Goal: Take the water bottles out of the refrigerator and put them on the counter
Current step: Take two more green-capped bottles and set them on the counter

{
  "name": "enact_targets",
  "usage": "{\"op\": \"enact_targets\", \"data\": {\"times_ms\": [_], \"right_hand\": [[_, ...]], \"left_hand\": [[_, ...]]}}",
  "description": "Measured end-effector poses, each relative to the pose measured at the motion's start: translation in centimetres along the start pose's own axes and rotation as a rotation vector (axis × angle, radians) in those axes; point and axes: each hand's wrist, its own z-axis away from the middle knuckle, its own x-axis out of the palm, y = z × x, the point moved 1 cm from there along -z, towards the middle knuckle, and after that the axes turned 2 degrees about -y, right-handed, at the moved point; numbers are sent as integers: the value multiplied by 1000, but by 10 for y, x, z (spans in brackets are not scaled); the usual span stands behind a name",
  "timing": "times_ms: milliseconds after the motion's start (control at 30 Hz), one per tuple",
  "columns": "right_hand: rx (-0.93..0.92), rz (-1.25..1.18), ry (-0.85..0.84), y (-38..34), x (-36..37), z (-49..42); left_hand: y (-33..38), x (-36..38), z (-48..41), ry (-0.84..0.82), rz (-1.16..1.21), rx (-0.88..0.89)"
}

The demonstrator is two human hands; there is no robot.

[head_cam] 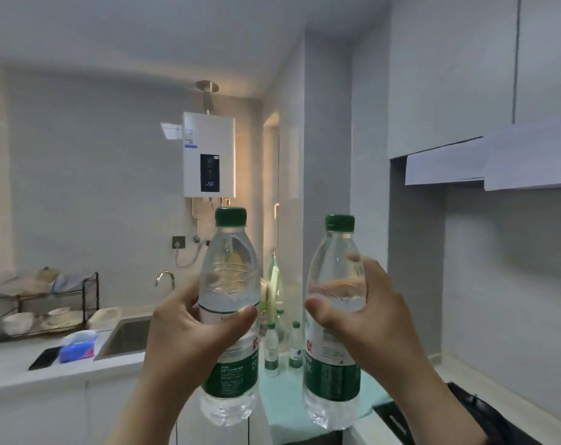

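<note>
"50" is shown on the dark display of the water heater (209,154). A red "农" is partly seen on the label of the left bottle (230,316). A red "泉" and a white "水" are seen on the label of the right bottle (335,319). The small print on both labels cannot be read.
</note>
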Motion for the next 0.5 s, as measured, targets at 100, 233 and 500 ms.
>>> {"op": "enact_targets", "data": {"times_ms": [100, 233, 500], "right_hand": [[34, 32, 5, 32, 13, -25], [113, 77, 10, 80, 39, -66], [240, 132, 37, 184, 71, -114]], "left_hand": [[-47, 9, -31, -24, 13, -24], [-110, 19, -75, -33, 21, -82], [-211, 56, -135, -65, 30, -191]]}}
